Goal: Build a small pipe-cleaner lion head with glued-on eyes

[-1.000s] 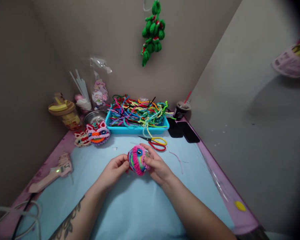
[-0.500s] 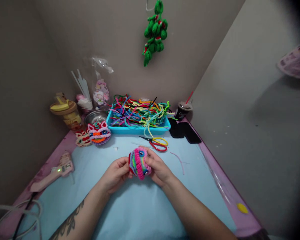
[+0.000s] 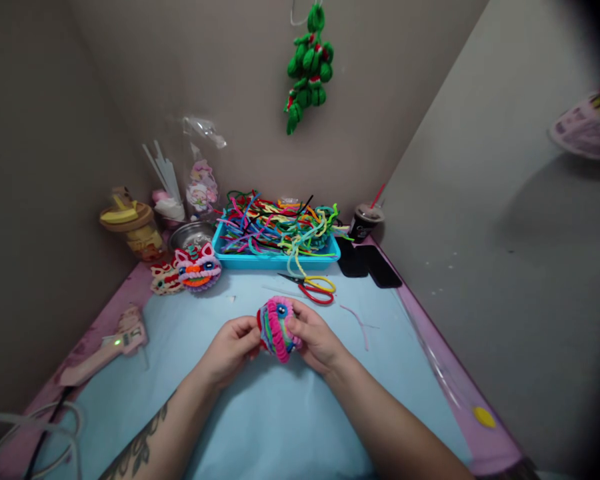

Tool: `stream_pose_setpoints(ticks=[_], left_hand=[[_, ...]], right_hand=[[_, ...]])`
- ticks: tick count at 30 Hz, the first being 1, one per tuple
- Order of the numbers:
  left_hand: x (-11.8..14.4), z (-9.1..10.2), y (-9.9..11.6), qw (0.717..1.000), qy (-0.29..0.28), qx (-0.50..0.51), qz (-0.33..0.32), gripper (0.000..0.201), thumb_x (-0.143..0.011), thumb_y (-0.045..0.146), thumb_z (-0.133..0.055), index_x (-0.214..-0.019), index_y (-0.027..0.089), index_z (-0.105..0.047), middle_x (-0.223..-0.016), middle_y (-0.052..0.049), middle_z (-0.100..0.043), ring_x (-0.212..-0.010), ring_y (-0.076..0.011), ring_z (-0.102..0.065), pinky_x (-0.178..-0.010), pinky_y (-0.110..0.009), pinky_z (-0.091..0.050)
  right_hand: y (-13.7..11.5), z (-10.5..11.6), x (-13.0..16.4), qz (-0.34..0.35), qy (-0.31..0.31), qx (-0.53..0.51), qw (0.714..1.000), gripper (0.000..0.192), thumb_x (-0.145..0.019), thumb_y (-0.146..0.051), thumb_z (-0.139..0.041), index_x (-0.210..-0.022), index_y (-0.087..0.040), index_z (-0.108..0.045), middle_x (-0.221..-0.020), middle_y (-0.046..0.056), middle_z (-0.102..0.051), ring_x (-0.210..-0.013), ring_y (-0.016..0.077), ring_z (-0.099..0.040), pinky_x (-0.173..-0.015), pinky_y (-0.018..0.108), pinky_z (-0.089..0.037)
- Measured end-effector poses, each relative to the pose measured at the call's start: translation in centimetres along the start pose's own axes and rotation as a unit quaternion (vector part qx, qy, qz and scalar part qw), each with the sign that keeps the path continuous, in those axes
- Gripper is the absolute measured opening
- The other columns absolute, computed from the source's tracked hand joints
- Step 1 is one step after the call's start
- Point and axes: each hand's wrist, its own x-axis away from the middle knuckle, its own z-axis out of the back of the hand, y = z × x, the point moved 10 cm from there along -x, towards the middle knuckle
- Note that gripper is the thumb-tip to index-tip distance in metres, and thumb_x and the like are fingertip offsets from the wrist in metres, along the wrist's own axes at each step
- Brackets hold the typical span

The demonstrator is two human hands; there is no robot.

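Note:
Between my hands, above the blue table covering, is a round pipe-cleaner lion head point(image 3: 279, 331) in pink, with striped colours and a blue eye. My left hand point(image 3: 236, 347) pinches its red left edge between thumb and fingers. From the other side, my right hand point(image 3: 314, 335) grips it with the thumb over the front; the fingers behind it are hidden. Just beyond lie scissors point(image 3: 316, 289) with one yellow and one red handle. A thin pink strand point(image 3: 359, 323) rests to the right of my right hand.
A blue tray point(image 3: 275, 262) heaped with coloured pipe cleaners stands at the back. Finished lion heads point(image 3: 199, 268) sit to its left. A pink glue gun point(image 3: 111, 347) with a green light lies at left, its cable nearby. Two dark phones point(image 3: 379, 266) and a drink cup point(image 3: 365, 222) are back right.
The lion head has turned slightly in my hands, and its lower eye is now mostly out of sight. Both hands keep their hold. The camera view has shifted a little.

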Motion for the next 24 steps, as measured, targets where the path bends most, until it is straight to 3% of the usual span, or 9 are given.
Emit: stream_pose_setpoints(ticks=[13, 24], left_hand=[[0.2, -0.3, 0.2, 1.000, 0.013, 0.000, 0.012, 0.039, -0.063, 0.047, -0.076, -0.066, 0.012, -0.058, -0.053, 0.003, -0.054, -0.042, -0.0036, -0.038, -0.041, -0.016, -0.026], [0.1, -1.0, -1.5, 0.986, -0.027, 0.148, 0.073, 0.038, -0.073, 0.046, -0.067, -0.080, 0.009, -0.068, -0.062, -0.006, -0.067, -0.050, -0.0126, -0.060, -0.045, -0.019, -0.049]], right_hand=[[-0.1, 0.4, -0.2, 0.008, 0.004, -0.009, 1.000, 0.047, -0.065, -0.033, -0.078, -0.106, -0.016, -0.062, -0.093, 0.006, -0.068, -0.077, 0.0167, -0.063, -0.070, 0.027, -0.050], [0.0, 0.0, 0.0, -0.005, -0.005, 0.004, 1.000, 0.046, -0.066, -0.033, -0.076, -0.106, -0.017, -0.061, -0.096, 0.006, -0.067, -0.080, 0.0186, -0.063, -0.073, 0.028, -0.049]])
